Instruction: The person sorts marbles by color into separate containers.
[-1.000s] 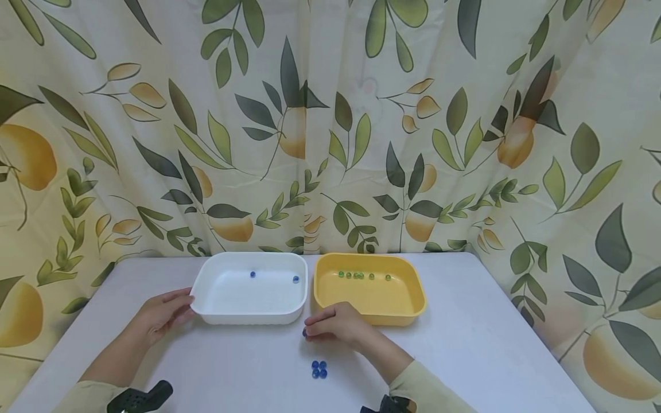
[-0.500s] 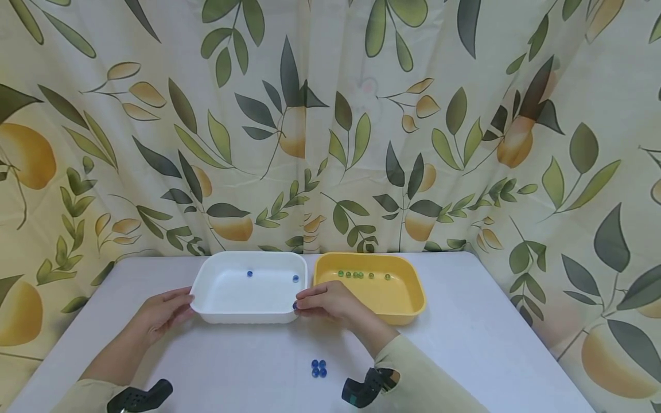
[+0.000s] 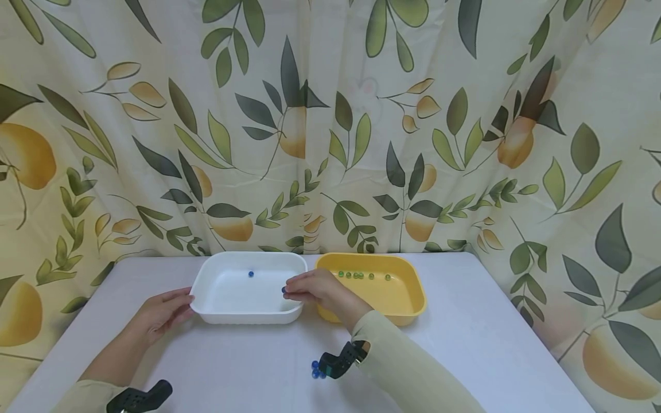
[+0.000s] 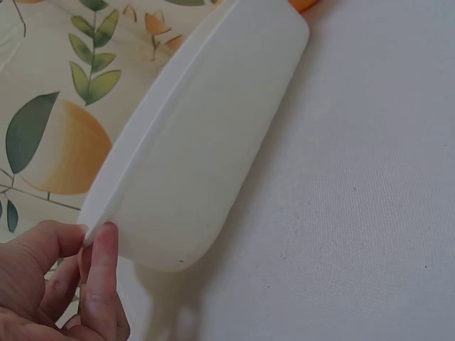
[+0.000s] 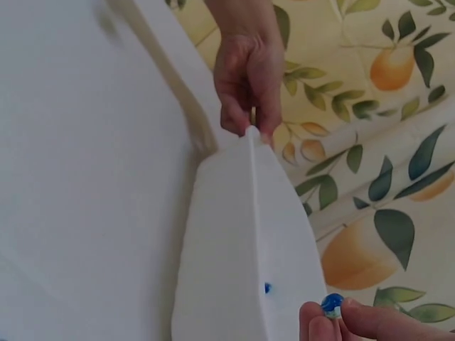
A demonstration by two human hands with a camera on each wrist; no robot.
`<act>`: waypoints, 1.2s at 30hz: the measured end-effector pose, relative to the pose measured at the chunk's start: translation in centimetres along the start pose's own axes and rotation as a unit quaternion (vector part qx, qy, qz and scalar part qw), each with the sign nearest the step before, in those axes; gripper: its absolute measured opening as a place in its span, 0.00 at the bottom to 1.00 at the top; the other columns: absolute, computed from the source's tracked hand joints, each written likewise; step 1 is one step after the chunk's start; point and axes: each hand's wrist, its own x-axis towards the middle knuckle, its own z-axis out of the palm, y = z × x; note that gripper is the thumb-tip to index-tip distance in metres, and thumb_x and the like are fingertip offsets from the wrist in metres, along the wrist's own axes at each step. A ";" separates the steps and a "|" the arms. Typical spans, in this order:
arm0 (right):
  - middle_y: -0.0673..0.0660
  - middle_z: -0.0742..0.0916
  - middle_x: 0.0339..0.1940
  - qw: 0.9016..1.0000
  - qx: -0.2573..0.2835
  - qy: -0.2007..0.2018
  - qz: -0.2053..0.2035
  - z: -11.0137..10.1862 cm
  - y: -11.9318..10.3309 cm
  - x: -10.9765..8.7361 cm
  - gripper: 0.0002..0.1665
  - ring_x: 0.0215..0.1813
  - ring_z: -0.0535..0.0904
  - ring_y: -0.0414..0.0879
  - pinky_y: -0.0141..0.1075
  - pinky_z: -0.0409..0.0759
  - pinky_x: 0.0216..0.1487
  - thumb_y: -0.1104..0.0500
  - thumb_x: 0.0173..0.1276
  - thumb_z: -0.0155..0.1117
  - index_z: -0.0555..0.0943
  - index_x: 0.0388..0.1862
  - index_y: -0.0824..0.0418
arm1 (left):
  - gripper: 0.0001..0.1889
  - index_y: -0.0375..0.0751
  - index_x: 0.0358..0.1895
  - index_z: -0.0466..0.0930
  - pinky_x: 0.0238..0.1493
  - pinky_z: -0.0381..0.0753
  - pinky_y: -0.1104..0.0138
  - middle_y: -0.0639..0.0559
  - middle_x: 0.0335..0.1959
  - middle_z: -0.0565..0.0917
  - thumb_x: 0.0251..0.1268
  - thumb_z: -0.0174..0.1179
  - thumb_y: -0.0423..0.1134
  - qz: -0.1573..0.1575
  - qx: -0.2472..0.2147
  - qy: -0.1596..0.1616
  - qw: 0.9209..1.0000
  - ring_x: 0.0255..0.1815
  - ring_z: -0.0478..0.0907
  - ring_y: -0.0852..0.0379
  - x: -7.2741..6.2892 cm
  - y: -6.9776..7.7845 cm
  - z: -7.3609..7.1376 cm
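My left hand [image 3: 164, 312] pinches the left rim of a white tray [image 3: 248, 317], thumb and fingertips on either side of the edge in the left wrist view. Over the tray's right end, my right hand [image 3: 322, 289] holds a blue marble [image 5: 332, 305] between thumb and fingertips. Another blue marble [image 3: 251, 274] lies on the tray floor toward the back. A second one in the tray is hidden behind the right hand. On the table in front, a small cluster of blue marbles [image 3: 315, 373] is partly covered by the right wrist's camera.
A yellow tray [image 3: 403, 314] stands just right of the white one, partly behind the right forearm. Several green marbles [image 3: 356, 275] lie in a row inside it. Behind the white-covered table [image 3: 490, 344] hangs a curtain [image 3: 330, 132] printed with leaves and fruit.
The right hand has carried its blue marble from the table in front of the trays up and left, over the white tray's right end. The left hand stays at the rim.
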 end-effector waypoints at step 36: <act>0.62 0.90 0.37 0.992 0.021 0.128 0.001 1.9 -0.4 3.2 0.14 0.39 0.89 0.51 0.29 0.87 0.39 0.64 0.62 0.72 0.86 0.46 0.69 | 0.32 0.23 0.71 0.57 0.45 0.87 0.69 0.61 0.32 0.83 0.71 0.58 0.36 0.000 -0.001 -0.005 1.000 0.33 0.84 0.66 0.0 -0.1 -0.1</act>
